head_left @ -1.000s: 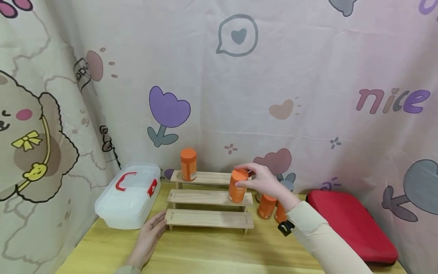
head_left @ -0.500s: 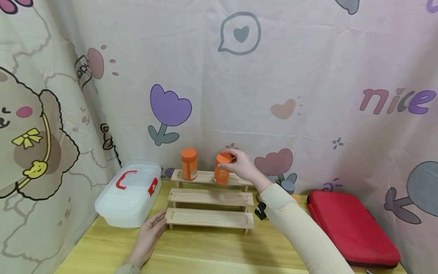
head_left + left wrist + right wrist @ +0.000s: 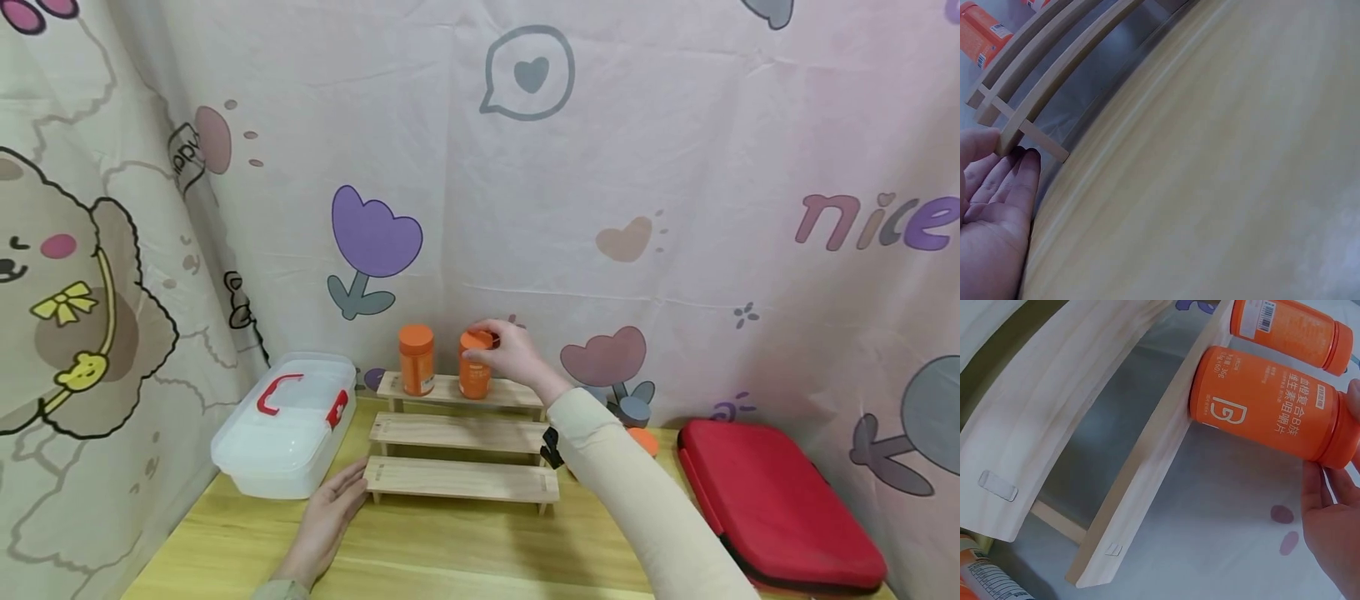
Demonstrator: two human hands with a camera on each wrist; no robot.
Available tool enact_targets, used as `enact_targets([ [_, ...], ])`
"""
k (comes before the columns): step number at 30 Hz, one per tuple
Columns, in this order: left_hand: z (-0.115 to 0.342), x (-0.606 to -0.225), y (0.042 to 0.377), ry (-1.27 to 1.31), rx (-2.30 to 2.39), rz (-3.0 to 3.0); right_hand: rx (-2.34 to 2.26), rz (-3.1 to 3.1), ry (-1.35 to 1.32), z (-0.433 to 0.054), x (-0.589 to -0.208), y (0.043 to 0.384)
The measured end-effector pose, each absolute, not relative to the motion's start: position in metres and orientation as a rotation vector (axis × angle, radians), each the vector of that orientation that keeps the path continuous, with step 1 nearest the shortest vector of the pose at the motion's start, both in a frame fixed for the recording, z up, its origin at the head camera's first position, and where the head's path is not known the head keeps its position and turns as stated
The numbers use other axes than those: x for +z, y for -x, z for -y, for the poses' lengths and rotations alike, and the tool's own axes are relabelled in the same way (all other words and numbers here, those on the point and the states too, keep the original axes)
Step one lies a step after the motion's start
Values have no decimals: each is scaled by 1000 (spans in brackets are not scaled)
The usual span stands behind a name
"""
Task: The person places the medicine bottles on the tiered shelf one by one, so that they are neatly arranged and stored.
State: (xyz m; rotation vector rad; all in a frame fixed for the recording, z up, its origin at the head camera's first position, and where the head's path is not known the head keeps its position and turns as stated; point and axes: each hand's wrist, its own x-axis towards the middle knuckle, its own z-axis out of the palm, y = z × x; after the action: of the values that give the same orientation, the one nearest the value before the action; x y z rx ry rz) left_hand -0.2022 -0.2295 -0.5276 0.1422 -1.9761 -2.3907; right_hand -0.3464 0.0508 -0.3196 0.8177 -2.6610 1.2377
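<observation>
In the head view my right hand [image 3: 510,354] pinches the orange cap of an orange supplement bottle [image 3: 475,382]. The bottle stands upright on the top tier of a three-step wooden rack [image 3: 461,478]; in the right wrist view its base meets the board. To its left, a small gap away, a matching orange bottle [image 3: 417,371] is on the same tier. My left hand [image 3: 326,521], fingers extended, touches the left end of the rack's lowest tier. From the left wrist, my thumb [image 3: 979,142] shows right at the board's corner.
A clear plastic box [image 3: 281,433] with a red handle is left of the rack. At the far right lies a red zip case [image 3: 780,500]. Another orange cap [image 3: 643,442] shows behind my right sleeve. A printed curtain [image 3: 675,150] hangs behind the wooden table [image 3: 420,558].
My right hand has carried the bottle leftward and back from over the middle tier to the top tier, beside the other bottle. My left hand has stayed at the rack's end.
</observation>
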Motion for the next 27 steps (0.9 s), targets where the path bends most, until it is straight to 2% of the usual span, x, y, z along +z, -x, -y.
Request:
enact_targets([
  [11, 230, -527, 201, -113, -2405, 1967, 1128, 2562, -852, -49, -336, 349],
  [27, 230, -528, 203, -139, -2413, 1954, 1229, 2527, -894, -55, -353, 349],
])
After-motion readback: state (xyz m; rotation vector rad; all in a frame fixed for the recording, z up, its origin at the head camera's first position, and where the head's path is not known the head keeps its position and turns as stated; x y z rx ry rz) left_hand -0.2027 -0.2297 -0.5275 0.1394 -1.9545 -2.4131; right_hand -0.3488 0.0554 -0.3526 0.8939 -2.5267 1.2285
